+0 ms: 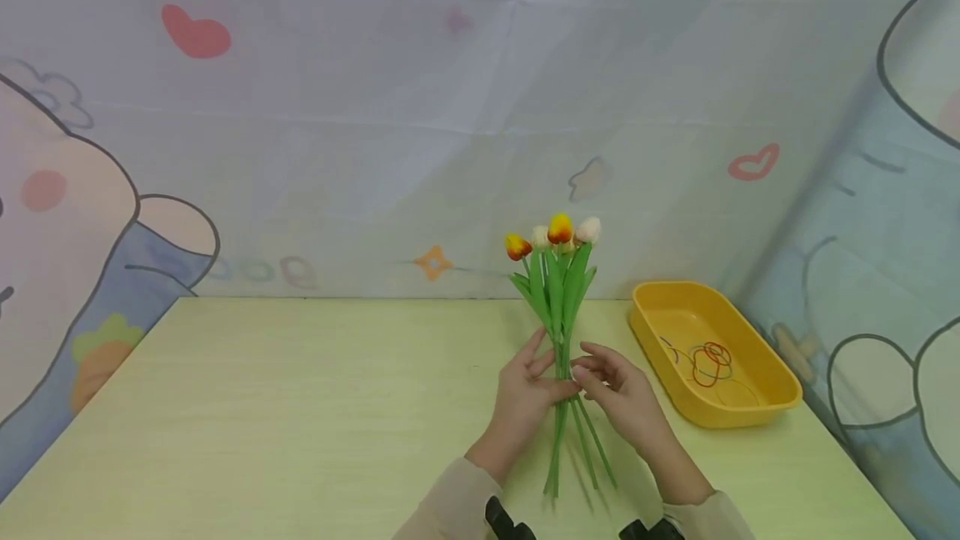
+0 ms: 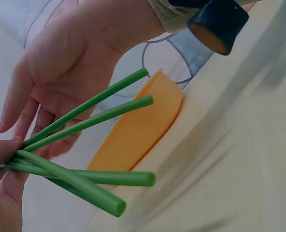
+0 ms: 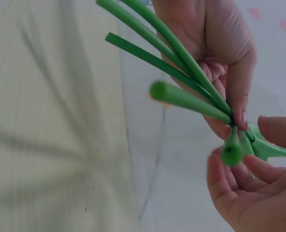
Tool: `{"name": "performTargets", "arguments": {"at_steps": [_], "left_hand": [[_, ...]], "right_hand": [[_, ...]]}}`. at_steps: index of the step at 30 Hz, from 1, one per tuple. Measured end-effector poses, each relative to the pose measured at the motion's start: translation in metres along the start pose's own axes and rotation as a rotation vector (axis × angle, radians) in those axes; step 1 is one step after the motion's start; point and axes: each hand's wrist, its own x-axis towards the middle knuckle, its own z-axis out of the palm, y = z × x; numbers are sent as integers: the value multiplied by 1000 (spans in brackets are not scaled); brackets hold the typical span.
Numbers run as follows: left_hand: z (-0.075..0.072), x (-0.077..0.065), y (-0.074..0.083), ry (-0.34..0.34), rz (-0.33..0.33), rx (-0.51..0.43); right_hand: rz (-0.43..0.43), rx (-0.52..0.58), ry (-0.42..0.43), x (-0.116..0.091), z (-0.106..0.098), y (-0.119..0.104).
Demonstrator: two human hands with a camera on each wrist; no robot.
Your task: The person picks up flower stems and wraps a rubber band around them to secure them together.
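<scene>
A bunch of tulips, some yellow-orange and others white, stands nearly upright over the table. My left hand grips the green stems around their middle, thumb laid across the front. In the right wrist view the stems fan out below that pinch, their cut ends apart. Close beside the bunch on the right is my right hand. Its fingers are loosely bent at the stems, and the thumb is held away from them. The left wrist view shows its palm facing the stems.
On the right of the pale table stands a yellow tray with several thin coloured bands in it. A printed cloth backdrop rises behind the table's far edge and along its right side.
</scene>
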Motion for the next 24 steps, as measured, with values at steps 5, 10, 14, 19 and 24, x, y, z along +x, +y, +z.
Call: {"name": "performTargets", "arguments": {"at_steps": [5,10,14,19,24], "left_hand": [[-4,1,8,50,37,-49],[-8,0,12,98,83,-54],[-9,-2,14,108,108,-77],[-11,-3,15,108,115,-83],[-10,-4,16,117,116,-94]], "right_hand": [[57,59,-139,-2,4,-3],[65,161,-332,-3,7,0],[90,272,-451,-4,9,2],[120,332,-473,-6,11,1],[117,306,-444,-8,16,-2]]}}
